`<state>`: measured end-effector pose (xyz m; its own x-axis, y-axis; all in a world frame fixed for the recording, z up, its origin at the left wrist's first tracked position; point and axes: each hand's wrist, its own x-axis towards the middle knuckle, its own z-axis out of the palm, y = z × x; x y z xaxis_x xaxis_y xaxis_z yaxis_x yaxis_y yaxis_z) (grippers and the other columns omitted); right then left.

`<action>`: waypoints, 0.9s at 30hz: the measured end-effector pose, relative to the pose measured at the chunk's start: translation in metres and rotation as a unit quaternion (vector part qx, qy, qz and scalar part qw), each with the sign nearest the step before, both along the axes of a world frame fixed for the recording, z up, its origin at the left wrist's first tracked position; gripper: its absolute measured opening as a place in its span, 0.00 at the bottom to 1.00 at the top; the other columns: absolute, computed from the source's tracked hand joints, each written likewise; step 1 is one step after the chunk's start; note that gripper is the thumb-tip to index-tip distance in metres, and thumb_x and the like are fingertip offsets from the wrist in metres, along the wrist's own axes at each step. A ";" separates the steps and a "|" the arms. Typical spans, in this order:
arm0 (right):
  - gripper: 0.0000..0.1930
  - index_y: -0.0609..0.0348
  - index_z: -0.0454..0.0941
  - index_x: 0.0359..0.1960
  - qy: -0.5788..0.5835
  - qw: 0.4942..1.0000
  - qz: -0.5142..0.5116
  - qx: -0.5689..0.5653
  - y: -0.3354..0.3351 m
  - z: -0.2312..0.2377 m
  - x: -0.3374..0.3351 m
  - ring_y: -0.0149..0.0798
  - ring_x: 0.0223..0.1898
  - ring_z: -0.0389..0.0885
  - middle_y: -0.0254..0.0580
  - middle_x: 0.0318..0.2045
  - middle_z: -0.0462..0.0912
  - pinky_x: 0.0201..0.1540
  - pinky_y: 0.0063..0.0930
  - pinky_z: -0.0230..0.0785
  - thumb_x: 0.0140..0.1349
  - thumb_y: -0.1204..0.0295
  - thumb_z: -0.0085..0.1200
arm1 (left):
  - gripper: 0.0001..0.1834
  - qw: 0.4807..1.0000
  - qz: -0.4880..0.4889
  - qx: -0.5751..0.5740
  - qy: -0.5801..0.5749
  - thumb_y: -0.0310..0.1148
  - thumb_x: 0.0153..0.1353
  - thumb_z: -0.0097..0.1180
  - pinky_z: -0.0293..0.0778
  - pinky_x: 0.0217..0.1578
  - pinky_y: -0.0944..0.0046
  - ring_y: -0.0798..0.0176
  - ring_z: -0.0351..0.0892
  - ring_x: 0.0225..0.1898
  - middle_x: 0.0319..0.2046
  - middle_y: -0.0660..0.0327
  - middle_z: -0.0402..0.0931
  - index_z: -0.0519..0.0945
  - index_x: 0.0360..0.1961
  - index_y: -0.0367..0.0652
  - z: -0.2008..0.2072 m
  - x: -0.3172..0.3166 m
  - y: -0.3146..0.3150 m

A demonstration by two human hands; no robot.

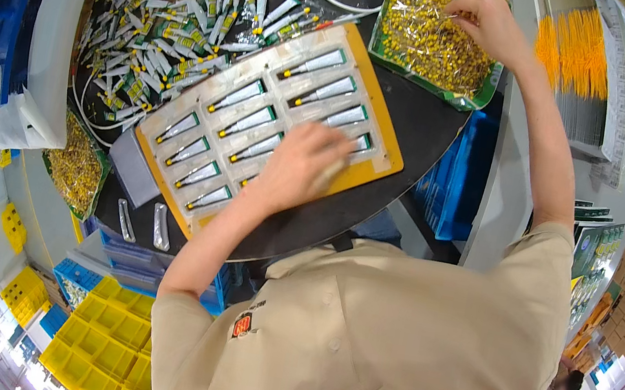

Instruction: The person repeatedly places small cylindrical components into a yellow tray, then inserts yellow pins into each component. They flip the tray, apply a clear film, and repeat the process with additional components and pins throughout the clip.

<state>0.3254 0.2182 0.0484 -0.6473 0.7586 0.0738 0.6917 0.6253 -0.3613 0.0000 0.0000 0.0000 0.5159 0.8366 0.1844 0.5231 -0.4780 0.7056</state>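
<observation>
My left hand (305, 165) is over the lower right part of a tray (392, 163) with a yellow-orange border and pale slots. Motion blurs its fingers, so what they hold cannot be made out. Small silver tubes (248, 121) with yellow caps and green ends lie slanted in the slots; the hand hides some of them. Up at the right, my right hand (485, 27) reaches over a green-edged box (473, 102) full of small yellow-and-clear pieces (430, 33). Its fingertips are pinched together at the pieces, and anything between them is too small to name.
Loose tubes (185, 17) heap behind the tray. Another container of small yellow pieces (76, 164) sits at the left, near two small clear-and-white strips (161, 226). Blue crates (464, 179) stand beside the black table (418, 105). Orange-tipped thin items (576, 53) lie at the right.
</observation>
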 end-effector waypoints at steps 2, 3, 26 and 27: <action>0.08 0.59 0.85 0.34 -0.031 0.999 -0.007 -0.022 -0.001 -0.003 -0.002 0.53 0.39 0.83 0.51 0.34 0.84 0.44 0.41 0.76 0.50 0.76 0.63 | 0.22 0.998 0.063 -0.007 -0.018 0.25 0.65 0.50 0.62 0.64 0.49 0.44 0.68 0.61 0.59 0.50 0.72 0.76 0.61 0.44 0.006 -0.006 0.005; 0.08 0.59 0.85 0.34 -0.028 1.000 -0.006 0.004 0.000 0.002 0.006 0.53 0.39 0.83 0.51 0.34 0.84 0.44 0.41 0.76 0.50 0.76 0.63 | 0.23 0.994 0.099 0.043 -0.018 0.28 0.68 0.48 0.58 0.67 0.49 0.44 0.64 0.66 0.64 0.48 0.67 0.73 0.64 0.43 -0.006 -0.003 0.021; 0.07 0.62 0.85 0.37 0.159 0.977 -0.074 -0.122 -0.016 0.011 0.019 0.34 0.35 0.84 0.40 0.34 0.86 0.41 0.26 0.75 0.56 0.78 0.60 | 0.41 0.993 0.008 -0.006 -0.114 0.35 0.50 0.68 0.63 0.63 0.40 0.44 0.78 0.53 0.47 0.49 0.81 0.65 0.65 0.41 0.004 0.178 0.204; 0.07 0.61 0.85 0.38 0.186 0.969 -0.076 -0.145 -0.013 0.009 0.023 0.32 0.35 0.84 0.39 0.34 0.86 0.42 0.25 0.75 0.57 0.77 0.61 | 0.36 0.993 0.012 -0.022 -0.115 0.34 0.51 0.67 0.66 0.60 0.41 0.44 0.80 0.49 0.43 0.50 0.82 0.68 0.63 0.43 -0.003 0.176 0.208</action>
<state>0.3488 0.2054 0.0575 -0.4952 0.8673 0.0504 0.5562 0.3611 -0.7485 0.1758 0.2082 -0.0032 0.4446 0.8577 0.2583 0.3568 -0.4340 0.8272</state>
